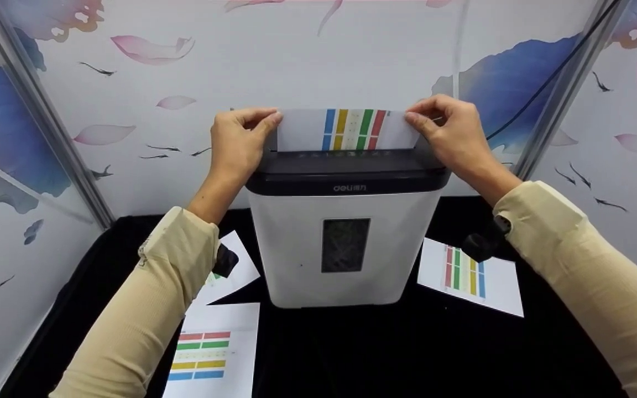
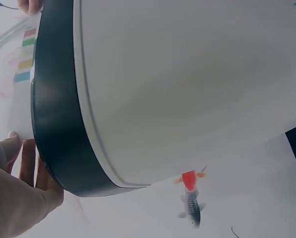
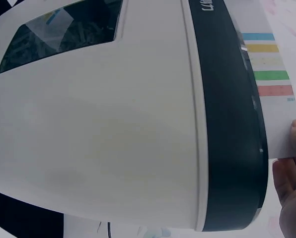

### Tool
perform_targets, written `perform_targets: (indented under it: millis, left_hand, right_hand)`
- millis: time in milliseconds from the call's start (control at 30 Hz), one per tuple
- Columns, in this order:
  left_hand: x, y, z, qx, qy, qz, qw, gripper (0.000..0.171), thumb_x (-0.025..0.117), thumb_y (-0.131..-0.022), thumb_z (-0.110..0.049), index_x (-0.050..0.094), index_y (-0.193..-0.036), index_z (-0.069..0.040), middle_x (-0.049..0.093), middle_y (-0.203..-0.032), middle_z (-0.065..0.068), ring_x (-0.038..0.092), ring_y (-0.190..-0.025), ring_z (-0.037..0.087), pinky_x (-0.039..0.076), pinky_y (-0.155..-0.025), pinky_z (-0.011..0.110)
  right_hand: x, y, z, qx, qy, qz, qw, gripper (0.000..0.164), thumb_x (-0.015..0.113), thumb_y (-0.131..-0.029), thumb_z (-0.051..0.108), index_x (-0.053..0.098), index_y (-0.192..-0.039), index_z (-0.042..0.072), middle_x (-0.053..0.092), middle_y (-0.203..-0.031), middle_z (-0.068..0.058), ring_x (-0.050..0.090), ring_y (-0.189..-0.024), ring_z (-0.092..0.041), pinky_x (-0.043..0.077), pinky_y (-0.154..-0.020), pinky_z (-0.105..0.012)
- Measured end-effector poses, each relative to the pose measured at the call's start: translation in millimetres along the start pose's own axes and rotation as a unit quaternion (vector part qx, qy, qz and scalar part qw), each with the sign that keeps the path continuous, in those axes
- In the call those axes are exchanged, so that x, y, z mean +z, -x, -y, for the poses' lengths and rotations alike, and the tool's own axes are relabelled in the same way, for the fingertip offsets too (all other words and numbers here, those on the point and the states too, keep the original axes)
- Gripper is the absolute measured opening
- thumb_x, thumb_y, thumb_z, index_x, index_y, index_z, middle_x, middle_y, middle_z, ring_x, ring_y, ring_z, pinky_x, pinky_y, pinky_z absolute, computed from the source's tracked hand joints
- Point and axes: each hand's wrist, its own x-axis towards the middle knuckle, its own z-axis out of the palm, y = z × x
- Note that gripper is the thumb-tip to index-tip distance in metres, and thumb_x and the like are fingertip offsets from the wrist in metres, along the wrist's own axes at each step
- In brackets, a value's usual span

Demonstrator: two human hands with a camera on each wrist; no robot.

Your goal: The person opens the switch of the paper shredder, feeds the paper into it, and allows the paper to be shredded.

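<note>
A white paper shredder [image 1: 296,237] with a dark top stands upright on the black cloth. Out of its top slot rises a sheet of paper [image 1: 302,130] printed with blue, yellow, green and red bars; its lower part is hidden inside. My left hand [image 1: 239,141] pinches the sheet's upper left corner between thumb and fingers. At the upper right corner, my right hand [image 1: 454,130] pinches it the same way. In the left wrist view the left thumb lies on the paper beside the dark rim [image 2: 58,99]. The right wrist view shows the right thumb on the sheet [image 3: 279,134].
Left of the shredder, one printed sheet [image 1: 244,342] lies in front of another sheet [image 1: 241,265], partly behind my left sleeve. To the right lies a further printed sheet [image 1: 501,282]. Patterned white panels [image 1: 318,61] stand close behind, and a black cable [image 1: 545,77] runs down the right corner.
</note>
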Motion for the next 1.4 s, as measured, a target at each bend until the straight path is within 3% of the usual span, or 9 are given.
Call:
perform_targets:
  millis: [200,433,867,1167,1400]
  left_hand:
    - [-3.3,4.2,5.0,-0.004,-0.002,0.001,1.0000,0.019,0.067,-0.083,-0.026,0.073,-0.099,-0.016,0.071,-0.099,0.004,0.061,-0.089,0.010,0.046,-0.071,0.018]
    - [-5.5,4.8,1.1,-0.011,0.009,0.002,0.9999,0.020,0.068,-0.082,-0.026,0.073,-0.099,-0.016,0.071,-0.098,0.003,0.060,-0.086,0.009,0.045,-0.069,0.016]
    - [-9.7,17.0,-3.7,0.028,0.011,0.013,0.9995,0.029,0.070,-0.080,-0.031,0.070,-0.103,-0.013,0.070,-0.098,0.003,0.061,-0.084,0.007,0.048,-0.074,0.017]
    - [-14.6,28.4,-3.0,0.028,0.009,-0.002,0.9996,0.029,0.071,-0.080,-0.031,0.069,-0.104,-0.014,0.069,-0.101,0.003,0.061,-0.090,0.010,0.049,-0.078,0.020]
    - [-21.5,41.3,-1.5,0.019,0.026,-0.007,0.9995,0.028,0.070,-0.080,-0.032,0.069,-0.102,-0.014,0.068,-0.101,0.003,0.061,-0.089,0.009,0.049,-0.077,0.021]
  right_hand:
    - [1.6,1.9,0.4,-0.003,-0.004,-0.004,1.000,0.026,0.064,-0.085,0.033,0.068,-0.098,0.011,0.066,-0.091,0.001,0.057,-0.080,-0.004,0.045,-0.070,-0.014]
    - [-0.8,1.7,1.4,0.002,-0.011,-0.001,1.000,0.027,0.065,-0.084,0.033,0.068,-0.100,0.011,0.066,-0.091,0.002,0.059,-0.079,-0.005,0.045,-0.063,-0.014]
    - [-3.3,4.4,2.7,-0.012,-0.056,-0.035,0.998,0.028,0.070,-0.080,0.030,0.069,-0.095,0.007,0.065,-0.081,0.010,0.060,-0.074,-0.005,0.047,-0.067,-0.013]
    - [-4.1,22.8,30.6,-0.005,-0.088,-0.044,0.995,0.023,0.069,-0.082,0.019,0.067,-0.093,-0.001,0.063,-0.080,0.008,0.057,-0.071,-0.004,0.046,-0.065,-0.014]
    - [-0.4,37.8,39.2,-0.001,-0.132,-0.054,0.990,0.017,0.069,-0.082,0.015,0.066,-0.092,0.001,0.062,-0.081,0.007,0.055,-0.071,-0.005,0.044,-0.065,-0.014]
